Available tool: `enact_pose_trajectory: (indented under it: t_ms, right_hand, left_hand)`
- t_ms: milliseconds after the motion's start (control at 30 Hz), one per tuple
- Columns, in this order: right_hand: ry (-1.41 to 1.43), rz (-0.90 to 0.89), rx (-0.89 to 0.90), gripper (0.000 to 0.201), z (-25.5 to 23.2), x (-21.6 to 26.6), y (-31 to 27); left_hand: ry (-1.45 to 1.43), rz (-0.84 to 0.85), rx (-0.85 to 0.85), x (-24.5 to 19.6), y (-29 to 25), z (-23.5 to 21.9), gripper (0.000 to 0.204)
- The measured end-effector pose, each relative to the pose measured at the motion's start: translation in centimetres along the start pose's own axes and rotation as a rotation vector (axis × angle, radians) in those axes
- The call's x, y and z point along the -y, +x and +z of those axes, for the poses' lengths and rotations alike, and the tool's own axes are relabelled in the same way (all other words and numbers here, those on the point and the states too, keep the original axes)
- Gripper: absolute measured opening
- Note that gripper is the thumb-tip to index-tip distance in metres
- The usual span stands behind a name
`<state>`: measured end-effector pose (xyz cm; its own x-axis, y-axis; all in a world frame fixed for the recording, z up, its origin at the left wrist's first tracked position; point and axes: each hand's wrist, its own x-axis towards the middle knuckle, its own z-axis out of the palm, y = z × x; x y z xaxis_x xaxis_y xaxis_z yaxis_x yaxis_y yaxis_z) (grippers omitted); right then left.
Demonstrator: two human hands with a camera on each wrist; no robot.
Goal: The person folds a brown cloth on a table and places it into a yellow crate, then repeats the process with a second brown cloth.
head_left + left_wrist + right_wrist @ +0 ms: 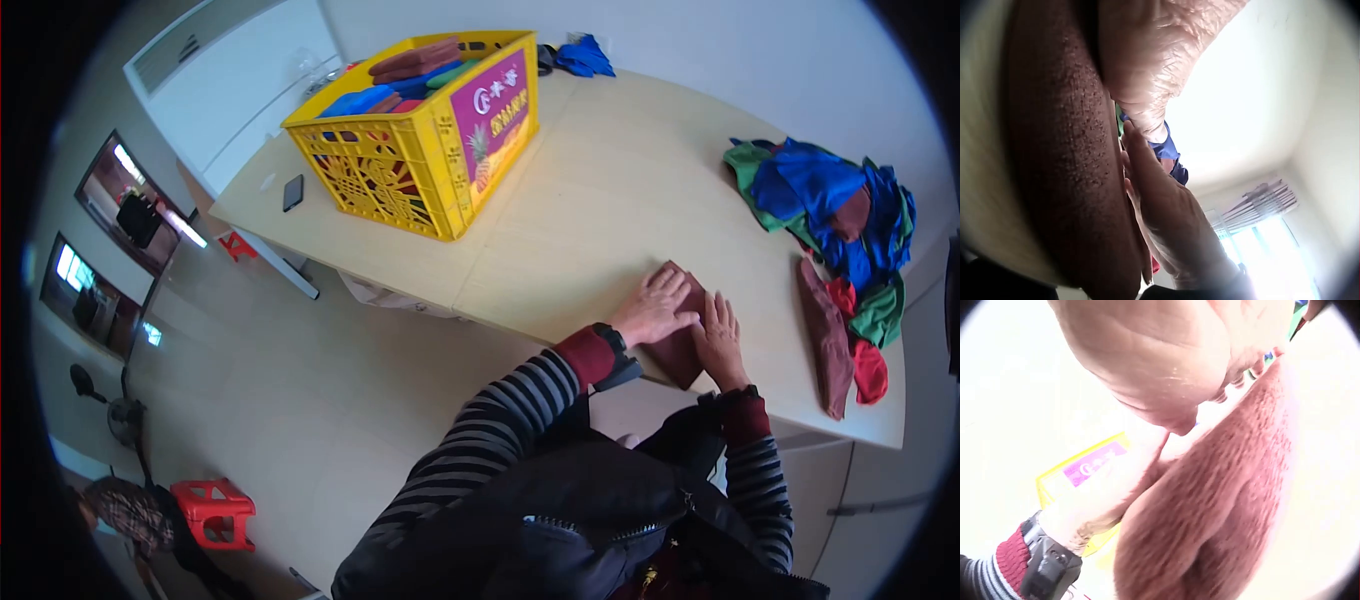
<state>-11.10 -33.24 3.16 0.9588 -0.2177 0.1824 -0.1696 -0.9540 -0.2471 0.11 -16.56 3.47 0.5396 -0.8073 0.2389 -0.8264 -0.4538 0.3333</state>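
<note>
A folded brown cloth (676, 350) lies at the table's front edge in the head view. The left hand (654, 310) rests flat on its upper left part, fingers spread. Along its right side lies the right hand (720, 340), fingers extended and touching the cloth. In the left wrist view the cloth (1072, 156) fills the left side, with the left hand (1154, 56) above and the right hand (1175, 219) beside it. The right wrist view shows the thick folded edge of the cloth (1210, 506) under the right hand (1172, 356); the left hand (1116, 494) touches its far side.
A yellow crate (440, 170) of folded cloths stands at the back left, a phone (293, 192) beside it. Blue and green cloths (800, 190) are heaped at the right, above a long brown cloth (828, 345) and a red one (870, 372). Blue cloth (584, 57) lies by the wall.
</note>
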Motion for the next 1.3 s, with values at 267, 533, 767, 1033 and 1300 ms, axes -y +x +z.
enact_pose_trajectory:
  t_ms: [267,533,767,1033,1300]
  right_hand:
    - [-0.01,-0.005,-0.17,0.06,0.7,3.5,-3.0]
    - [0.02,-0.032,-0.136,0.062,0.2,2.5,-3.3]
    - [-0.024,0.021,-0.152,0.061,0.6,4.1,-3.6]
    - [0.014,-0.002,-0.268,0.06,2.0,2.9,-4.0]
    - [0.049,0.034,-0.201,0.056,-0.1,5.1,-3.6]
  left_hand:
    - [0.057,-0.03,0.001,0.3,-1.0,0.3,0.067]
    - [0.087,-0.063,-0.004,1.1,-1.4,0.2,0.065]
    - [0.087,0.088,-0.027,-0.4,1.0,0.8,0.063]
    - [0.091,0.117,0.023,0.1,2.2,2.6,0.063]
    - [0.146,0.054,-0.049,-0.9,-2.2,1.1,0.058]
